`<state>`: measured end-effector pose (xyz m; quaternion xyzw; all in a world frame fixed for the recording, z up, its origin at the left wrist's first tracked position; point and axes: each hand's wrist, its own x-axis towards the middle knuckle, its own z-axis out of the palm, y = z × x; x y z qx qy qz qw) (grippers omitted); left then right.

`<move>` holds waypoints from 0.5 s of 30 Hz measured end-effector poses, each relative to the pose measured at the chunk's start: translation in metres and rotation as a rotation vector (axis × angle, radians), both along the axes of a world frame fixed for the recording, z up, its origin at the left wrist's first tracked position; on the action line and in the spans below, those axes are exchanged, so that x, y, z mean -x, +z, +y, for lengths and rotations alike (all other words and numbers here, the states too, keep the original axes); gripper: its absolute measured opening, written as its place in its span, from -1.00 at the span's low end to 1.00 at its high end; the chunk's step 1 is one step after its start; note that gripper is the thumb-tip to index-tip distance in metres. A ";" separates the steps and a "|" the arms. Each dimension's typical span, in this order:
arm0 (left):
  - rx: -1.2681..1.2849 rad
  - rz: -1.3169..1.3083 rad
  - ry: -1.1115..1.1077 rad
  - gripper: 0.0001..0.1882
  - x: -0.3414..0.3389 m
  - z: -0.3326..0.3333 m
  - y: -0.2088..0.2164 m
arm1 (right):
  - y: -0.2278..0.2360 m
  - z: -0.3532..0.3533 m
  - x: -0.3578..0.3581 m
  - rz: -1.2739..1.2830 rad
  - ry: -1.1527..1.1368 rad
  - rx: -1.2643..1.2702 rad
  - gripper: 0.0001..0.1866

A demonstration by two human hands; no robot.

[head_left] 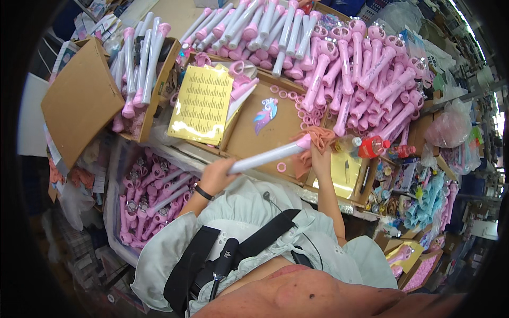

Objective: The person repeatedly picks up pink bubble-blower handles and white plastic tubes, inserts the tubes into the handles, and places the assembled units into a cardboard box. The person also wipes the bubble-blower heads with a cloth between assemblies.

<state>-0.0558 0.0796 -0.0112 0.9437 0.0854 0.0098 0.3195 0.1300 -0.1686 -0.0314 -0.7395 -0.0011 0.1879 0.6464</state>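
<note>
My left hand (216,176) is closed around the white end of a toy wand (268,158), a white tube with a pink end. The wand slants up to the right, above the near edge of a shallow cardboard tray (248,142). At its pink end, my right hand (320,160) grips an orange cloth (321,137), which partly hides that end. In the tray lie a blue-and-purple winged sticker (266,114) and several pink rings (306,117). One loose pink ring (281,167) is below the wand.
Yellow label sheets (200,103) lie left of the tray. Pink wands (366,79) and white-tubed wands (260,26) pile up behind. A plastic tub (114,212) of wands stands at left, below a cardboard box (82,103). Bottles (373,147) and a knife (347,172) are at right.
</note>
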 end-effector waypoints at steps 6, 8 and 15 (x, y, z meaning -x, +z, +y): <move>0.658 0.240 0.261 -0.53 -0.059 0.002 -0.043 | -0.033 0.000 0.016 0.005 -0.013 -0.085 -0.70; 0.650 0.002 0.225 -0.44 -0.110 0.012 -0.049 | -0.041 0.002 0.024 0.000 0.114 0.039 -0.69; 0.112 -0.430 0.108 -0.36 -0.338 0.055 -0.042 | -0.044 0.013 0.034 -0.049 0.293 0.226 -0.60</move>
